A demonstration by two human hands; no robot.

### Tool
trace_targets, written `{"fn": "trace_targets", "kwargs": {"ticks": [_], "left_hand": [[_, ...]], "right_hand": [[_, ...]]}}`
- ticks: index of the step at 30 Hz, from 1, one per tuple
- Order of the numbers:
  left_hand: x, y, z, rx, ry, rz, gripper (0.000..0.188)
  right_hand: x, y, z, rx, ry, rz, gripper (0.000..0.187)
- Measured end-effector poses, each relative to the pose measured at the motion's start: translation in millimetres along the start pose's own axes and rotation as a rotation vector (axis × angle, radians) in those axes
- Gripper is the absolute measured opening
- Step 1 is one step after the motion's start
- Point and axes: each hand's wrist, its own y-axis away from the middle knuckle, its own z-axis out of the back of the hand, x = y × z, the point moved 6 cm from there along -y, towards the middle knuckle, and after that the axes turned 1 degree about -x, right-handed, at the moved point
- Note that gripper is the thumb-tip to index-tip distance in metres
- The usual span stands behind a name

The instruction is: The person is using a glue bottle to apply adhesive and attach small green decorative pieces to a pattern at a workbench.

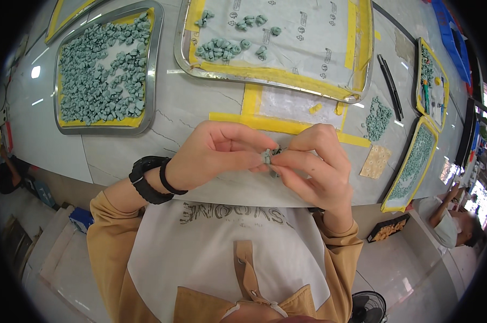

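A small grey-green piece [266, 156] is pinched between the left hand [214, 153] and right hand [316, 164] at frame centre. A tray [153, 64] of similar pieces is seen upper left.

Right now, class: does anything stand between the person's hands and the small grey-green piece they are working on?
No. The left hand and right hand both pinch the small grey-green piece directly between their fingertips, above the pale table. Nothing visible lies between fingers and piece.

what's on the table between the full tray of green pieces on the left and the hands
In the head view, only bare marble tabletop lies between the full tray and the left hand.
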Motion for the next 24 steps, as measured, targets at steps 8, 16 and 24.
{"fn": "trace_targets", "kwargs": {"ticks": [8,16,24], "left_hand": [[2.7,-0.7,-0.5,0.006,-0.017,-0.007,0.027],[-2.0,0.4,0.1,-0.028,-0.15,-0.042,0.025],[-5.3,1.6,-1.2,-0.004,-0.138,-0.272,0.025]], "right_hand": [[-0.5,2.9,-0.3,-0.005,0.007,0.009,0.026],[4.2,1.1,-3.6,0.001,0.103,0.065,0.029],[3.6,1.4,-5.2,0.004,0.068,0.027,0.029]]}}
